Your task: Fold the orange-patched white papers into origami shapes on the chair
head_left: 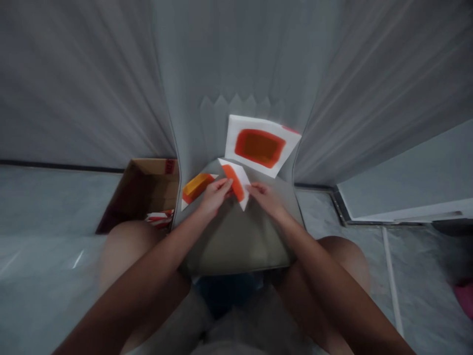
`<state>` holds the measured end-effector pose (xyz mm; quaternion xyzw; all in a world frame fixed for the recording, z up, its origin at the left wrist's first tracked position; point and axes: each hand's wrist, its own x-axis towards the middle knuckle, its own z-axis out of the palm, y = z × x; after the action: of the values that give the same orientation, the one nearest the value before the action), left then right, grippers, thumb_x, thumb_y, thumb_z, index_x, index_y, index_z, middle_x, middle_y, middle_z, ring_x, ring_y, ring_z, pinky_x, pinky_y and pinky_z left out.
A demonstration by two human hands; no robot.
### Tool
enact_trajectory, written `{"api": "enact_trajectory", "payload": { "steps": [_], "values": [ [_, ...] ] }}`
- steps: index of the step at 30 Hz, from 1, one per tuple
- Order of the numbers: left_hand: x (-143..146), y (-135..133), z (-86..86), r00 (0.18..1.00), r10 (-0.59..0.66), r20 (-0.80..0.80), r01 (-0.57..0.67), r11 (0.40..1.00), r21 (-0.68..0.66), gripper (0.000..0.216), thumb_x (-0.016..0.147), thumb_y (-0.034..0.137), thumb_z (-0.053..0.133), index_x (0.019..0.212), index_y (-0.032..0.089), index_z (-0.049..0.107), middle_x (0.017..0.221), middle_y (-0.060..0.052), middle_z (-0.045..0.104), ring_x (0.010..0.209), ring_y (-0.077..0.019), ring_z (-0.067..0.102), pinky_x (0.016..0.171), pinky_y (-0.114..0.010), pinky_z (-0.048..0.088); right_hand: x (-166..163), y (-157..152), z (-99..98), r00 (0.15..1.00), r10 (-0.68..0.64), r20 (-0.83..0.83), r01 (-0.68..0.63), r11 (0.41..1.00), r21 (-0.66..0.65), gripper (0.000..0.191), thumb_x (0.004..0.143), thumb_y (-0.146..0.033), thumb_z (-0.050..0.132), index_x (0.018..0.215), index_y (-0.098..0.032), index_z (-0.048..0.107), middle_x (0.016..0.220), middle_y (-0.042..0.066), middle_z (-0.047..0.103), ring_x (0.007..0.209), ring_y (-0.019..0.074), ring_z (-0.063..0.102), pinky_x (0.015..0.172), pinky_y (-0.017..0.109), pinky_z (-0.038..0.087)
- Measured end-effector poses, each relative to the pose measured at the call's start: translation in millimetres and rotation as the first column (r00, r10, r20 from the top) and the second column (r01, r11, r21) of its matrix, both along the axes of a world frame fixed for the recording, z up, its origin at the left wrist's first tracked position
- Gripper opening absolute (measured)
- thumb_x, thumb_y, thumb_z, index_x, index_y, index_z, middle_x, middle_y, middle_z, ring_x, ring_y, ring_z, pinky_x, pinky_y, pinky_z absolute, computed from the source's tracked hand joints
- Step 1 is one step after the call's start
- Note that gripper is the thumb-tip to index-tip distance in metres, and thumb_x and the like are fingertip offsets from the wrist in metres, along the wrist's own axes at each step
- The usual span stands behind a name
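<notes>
Both my hands hold one small white paper piece with an orange patch above a grey seat-like surface. My left hand pinches its left side with closed fingers. My right hand grips its lower right edge, fingers curled. A second folded white and orange piece lies just left of my left hand. A larger white sheet with an orange rectangle leans at the back of the surface, beyond both hands.
An open cardboard box stands on the floor to the left, with red and white items inside. Grey pleated curtains hang behind. My bare knees flank the surface. A white rod lies on the floor at right.
</notes>
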<state>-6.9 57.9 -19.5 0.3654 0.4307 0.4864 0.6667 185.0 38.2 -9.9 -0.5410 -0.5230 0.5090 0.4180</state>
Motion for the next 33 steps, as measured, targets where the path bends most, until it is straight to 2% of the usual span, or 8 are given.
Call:
{"api": "enact_trajectory", "payload": {
  "steps": [3, 6, 10, 14, 21, 25, 30, 33],
  "values": [
    [-0.6, 0.0, 3.0, 1.000, -0.026, -0.006, 0.026, 1.000, 0.000, 0.042, 0.070, 0.055, 0.090, 0.083, 0.017, 0.077, 0.089, -0.005, 0.075, 0.085, -0.0175, 0.070, 0.089, -0.034, 0.058, 1.2, -1.8, 3.7, 0.999, 0.004, 0.042, -0.004, 1.000, -0.004, 0.039, 0.087, -0.060, 0.068, 0.095, -0.023, 0.077, 0.087, 0.005, 0.076, 0.089, 0.0224, 0.068, 0.079, 0.035, 0.052],
    [2.7, -4.0, 5.5, 1.000, -0.018, 0.002, 0.018, 0.999, -0.032, 0.043, 0.071, 0.056, 0.089, 0.088, 0.018, 0.078, 0.092, -0.005, 0.076, 0.087, -0.0175, 0.070, 0.089, -0.033, 0.057, -0.4, -1.2, 4.9, 0.999, -0.035, 0.008, 0.035, 0.999, -0.013, 0.038, 0.085, -0.060, 0.071, 0.096, -0.024, 0.077, 0.088, 0.005, 0.076, 0.091, 0.0231, 0.068, 0.081, 0.037, 0.052],
    [11.1, -16.3, 4.4, 0.994, -0.062, -0.085, 0.052, 0.993, -0.109, 0.047, 0.069, 0.058, 0.090, 0.094, 0.019, 0.081, 0.091, -0.004, 0.077, 0.079, -0.0155, 0.068, 0.078, -0.028, 0.054, -3.6, 1.8, 0.4, 0.982, -0.151, -0.113, 0.148, 0.988, -0.038, 0.038, 0.079, -0.060, 0.077, 0.095, -0.025, 0.077, 0.088, 0.004, 0.077, 0.090, 0.0240, 0.069, 0.083, 0.038, 0.053],
    [18.0, -25.0, 1.2, 0.984, -0.140, -0.108, 0.129, 0.986, -0.102, 0.045, 0.070, 0.058, 0.090, 0.091, 0.018, 0.082, 0.085, -0.004, 0.076, 0.074, -0.0149, 0.065, 0.071, -0.026, 0.051, -5.8, 4.3, -8.8, 0.961, -0.225, -0.162, 0.218, 0.974, -0.065, 0.043, 0.075, -0.062, 0.078, 0.100, -0.027, 0.077, 0.090, 0.003, 0.078, 0.093, 0.0237, 0.070, 0.084, 0.038, 0.054],
    [16.7, -19.7, -0.5, 0.977, -0.173, -0.126, 0.169, 0.985, -0.037, 0.045, 0.071, 0.061, 0.087, 0.085, 0.019, 0.081, 0.081, -0.004, 0.076, 0.070, -0.0151, 0.064, 0.067, -0.025, 0.049, -7.0, 4.5, -13.5, 0.960, -0.196, -0.201, 0.184, 0.980, -0.077, 0.042, 0.074, -0.063, 0.079, 0.092, -0.025, 0.076, 0.083, 0.003, 0.077, 0.085, 0.0218, 0.072, 0.079, 0.036, 0.055],
    [12.7, -18.0, 4.3, 0.972, -0.197, -0.129, 0.187, 0.979, -0.083, 0.046, 0.068, 0.059, 0.091, 0.091, 0.020, 0.083, 0.088, -0.005, 0.079, 0.074, -0.0163, 0.068, 0.069, -0.026, 0.052, -6.6, 4.0, -11.4, 0.942, -0.188, -0.277, 0.168, 0.981, -0.095, 0.040, 0.069, -0.058, 0.084, 0.090, -0.025, 0.076, 0.085, 0.001, 0.077, 0.079, 0.0190, 0.071, 0.081, 0.036, 0.055],
    [14.5, -21.7, 6.0, 0.973, -0.219, -0.074, 0.199, 0.956, -0.216, 0.044, 0.073, 0.058, 0.089, 0.094, 0.020, 0.082, 0.093, -0.010, 0.082, 0.082, -0.0200, 0.075, 0.072, -0.029, 0.056, -6.3, 1.9, -9.4, 0.935, -0.221, -0.278, 0.197, 0.974, -0.110, 0.043, 0.068, -0.059, 0.086, 0.091, -0.024, 0.075, 0.079, 0.000, 0.074, 0.072, 0.0167, 0.066, 0.075, 0.034, 0.053],
    [14.4, -23.0, 4.8, 0.959, -0.278, -0.058, 0.260, 0.941, -0.218, 0.042, 0.074, 0.056, 0.090, 0.091, 0.018, 0.082, 0.091, -0.012, 0.082, 0.081, -0.0197, 0.076, 0.070, -0.028, 0.055, -4.7, 0.2, -5.5, 0.935, -0.214, -0.284, 0.186, 0.975, -0.123, 0.043, 0.067, -0.057, 0.088, 0.093, -0.024, 0.076, 0.074, -0.001, 0.072, 0.068, 0.0153, 0.063, 0.071, 0.032, 0.052]
  ]
}}
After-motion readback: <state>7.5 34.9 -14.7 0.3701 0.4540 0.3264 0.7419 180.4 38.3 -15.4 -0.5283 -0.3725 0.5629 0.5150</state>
